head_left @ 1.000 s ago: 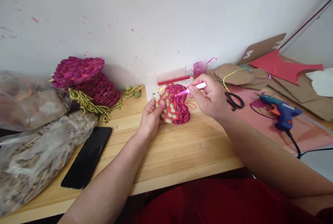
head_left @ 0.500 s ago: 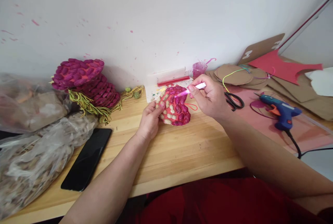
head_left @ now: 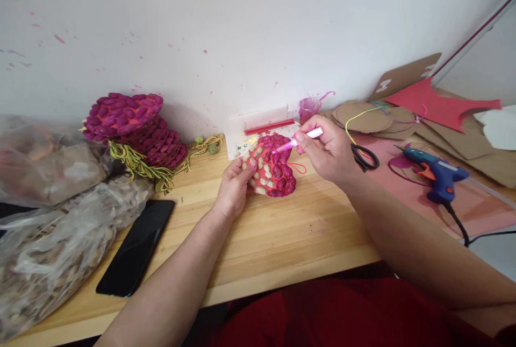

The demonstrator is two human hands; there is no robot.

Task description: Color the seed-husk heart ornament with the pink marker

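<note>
Left hand (head_left: 234, 188) is gripping the near-left edge of a red shell-covered piece (head_left: 272, 167), fingers curled around it, propping it tilted just above the wooden table (head_left: 278, 239). Right hand (head_left: 328, 153) is pinching a thin pink-and-white brush (head_left: 300, 140) between thumb and fingertips, its tip touching the upper part of the piece, where the shells are magenta; those lower down are bare tan. Black scissors (head_left: 365, 156) are lying just beyond the right hand, a blue glue gun (head_left: 437, 175) farther right, and a black phone (head_left: 135, 247) well to the left.
</note>
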